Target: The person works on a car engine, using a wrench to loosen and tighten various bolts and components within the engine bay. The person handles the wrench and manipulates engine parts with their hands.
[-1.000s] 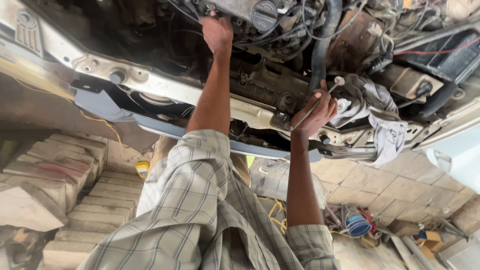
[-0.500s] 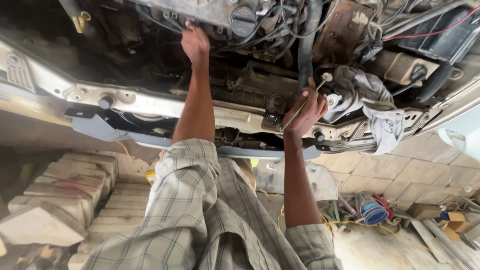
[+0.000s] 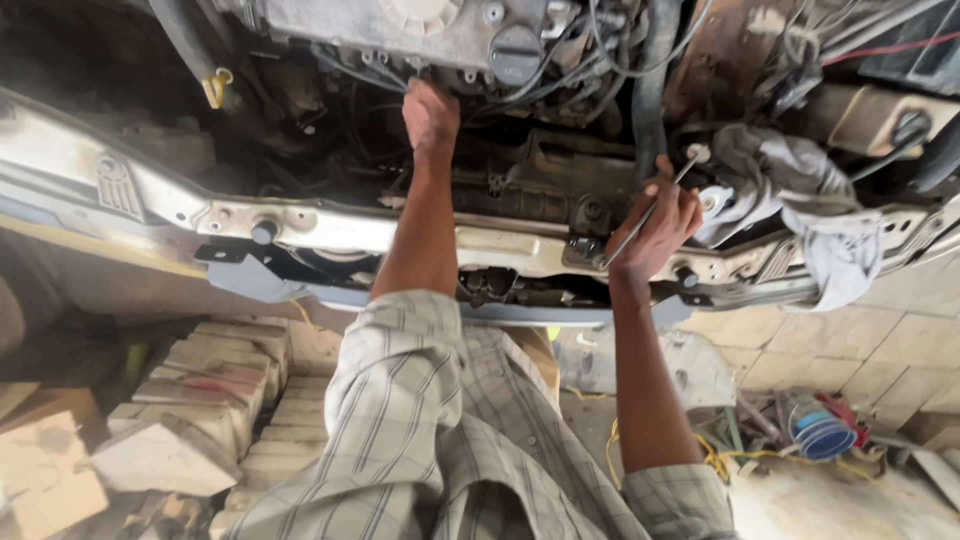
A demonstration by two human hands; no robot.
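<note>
Gripping a thin tool point(image 3: 640, 228), right hand point(image 3: 658, 225) crowds the front crossmember point(image 3: 330, 228).

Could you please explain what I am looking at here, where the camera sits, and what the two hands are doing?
The camera is worn on a person's head and looks down over their checked shirt into the open front of a car. There is no machine at work, only two bare hands. The left hand reaches deep into the engine bay, resting among black hoses just below the pale engine block; whether it holds anything cannot be seen. The right hand has its grip closed on a thin metal tool, whose tip points up towards a grey rag draped over the parts. Across the picture runs the car's pale front crossbar. Below it, on the ground, lie stacked bricks and tangled wires.
</note>
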